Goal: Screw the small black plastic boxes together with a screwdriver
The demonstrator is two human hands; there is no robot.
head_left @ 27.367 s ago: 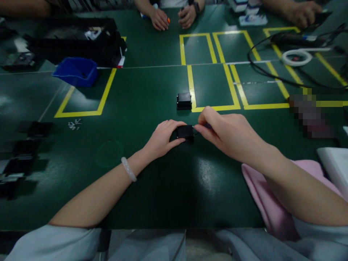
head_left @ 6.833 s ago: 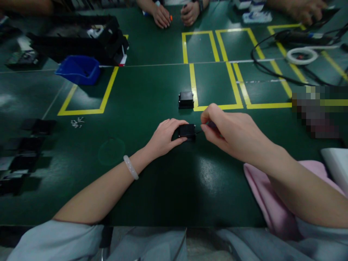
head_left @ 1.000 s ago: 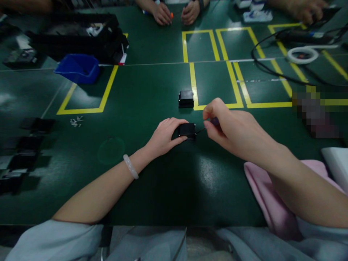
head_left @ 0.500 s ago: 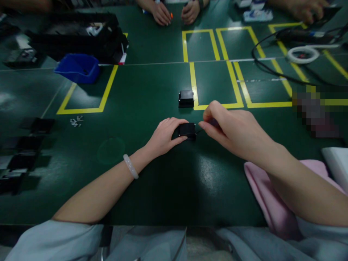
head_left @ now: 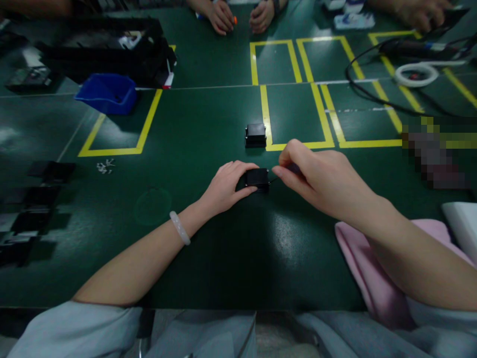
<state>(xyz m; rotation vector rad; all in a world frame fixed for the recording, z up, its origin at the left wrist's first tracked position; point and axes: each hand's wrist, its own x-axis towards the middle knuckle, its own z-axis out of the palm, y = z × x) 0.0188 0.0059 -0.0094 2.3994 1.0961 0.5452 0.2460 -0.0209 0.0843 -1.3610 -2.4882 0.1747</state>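
My left hand is closed round a small black block on the table, thumb on the near side and fingers on the far side. Bright metal spots show at the block's right end. My right hand is closed in a pinch on a tool with a thin dark shaft; its tip meets the block's right end, and its handle is hidden in my fingers. A second black block, with metal screws at its sides, stands just beyond.
Small screws lie loose at left, near several dark parts. Behind them stand a blue bin and a black tray. A pink cloth lies under my right forearm. Co-workers' hands rest across the table; a cable curls at right.
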